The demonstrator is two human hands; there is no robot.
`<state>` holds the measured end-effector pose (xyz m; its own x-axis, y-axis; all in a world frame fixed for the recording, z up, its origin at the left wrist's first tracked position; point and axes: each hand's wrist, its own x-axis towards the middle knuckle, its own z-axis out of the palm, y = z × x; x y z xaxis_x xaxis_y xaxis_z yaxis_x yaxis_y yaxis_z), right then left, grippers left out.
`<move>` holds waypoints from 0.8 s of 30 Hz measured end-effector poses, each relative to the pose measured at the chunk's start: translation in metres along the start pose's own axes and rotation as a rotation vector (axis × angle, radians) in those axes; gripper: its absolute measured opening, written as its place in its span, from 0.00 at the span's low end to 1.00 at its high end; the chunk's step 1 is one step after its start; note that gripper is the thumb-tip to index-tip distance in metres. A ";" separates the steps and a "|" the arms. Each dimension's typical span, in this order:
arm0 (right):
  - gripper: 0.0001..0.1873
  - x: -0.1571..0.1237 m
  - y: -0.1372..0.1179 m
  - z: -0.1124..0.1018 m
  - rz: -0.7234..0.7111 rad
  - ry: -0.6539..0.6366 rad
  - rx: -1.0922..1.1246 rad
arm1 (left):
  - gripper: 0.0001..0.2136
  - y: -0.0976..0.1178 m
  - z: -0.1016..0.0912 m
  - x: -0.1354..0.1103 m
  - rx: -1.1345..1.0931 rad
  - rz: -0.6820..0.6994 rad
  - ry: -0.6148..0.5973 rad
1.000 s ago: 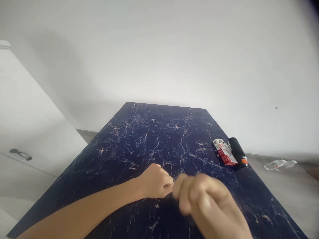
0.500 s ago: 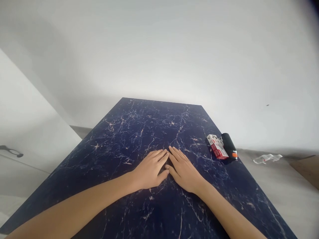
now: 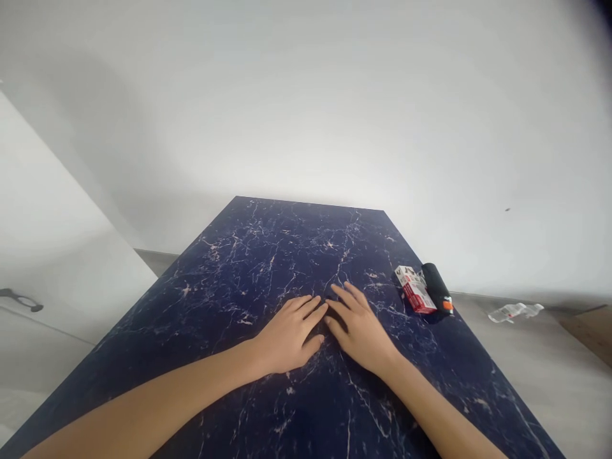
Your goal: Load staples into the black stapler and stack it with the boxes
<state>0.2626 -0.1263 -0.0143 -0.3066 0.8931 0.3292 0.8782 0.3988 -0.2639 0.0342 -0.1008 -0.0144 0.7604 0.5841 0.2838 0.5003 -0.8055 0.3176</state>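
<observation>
My left hand (image 3: 292, 335) rests palm down on the dark blue marbled table (image 3: 268, 255), its fingers stretched out and the thumb apart. Beside it, my right hand (image 3: 359, 331) is over the same surface with its fingers spread and slightly bent. A narrow gap separates the fingertips of the two hands. Neither hand holds anything. To the right of my right hand, near the table's right edge, lies a small red and white box (image 3: 415, 291). Against its far side is a black cylinder (image 3: 436, 287) with an orange patch at its near end.
A pale wall (image 3: 306, 115) stands behind the table. On the floor at the right lie clear plastic bottles (image 3: 514, 312), close to a brown cardboard-like piece (image 3: 595, 328). At the left is a white door-like panel (image 3: 48, 223) with a dark handle (image 3: 21, 299).
My right hand has lifted slightly and spread its fingers, moving away from my left hand, so the thumbs and fingertips have parted. The view has tilted up a little.
</observation>
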 end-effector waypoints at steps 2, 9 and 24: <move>0.22 0.005 0.014 -0.013 0.089 0.155 -0.088 | 0.28 0.000 0.000 -0.001 0.003 -0.036 -0.003; 0.36 -0.013 0.109 -0.075 0.783 0.203 -0.326 | 0.26 -0.002 -0.002 -0.003 -0.031 -0.044 -0.006; 0.29 0.027 0.079 -0.052 0.753 -0.010 -0.099 | 0.15 -0.071 -0.077 -0.031 0.011 -0.334 0.531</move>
<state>0.3423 -0.0813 0.0207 0.3862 0.9186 0.0836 0.8801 -0.3398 -0.3316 -0.0571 -0.0542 0.0243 0.2542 0.7722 0.5824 0.6818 -0.5701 0.4583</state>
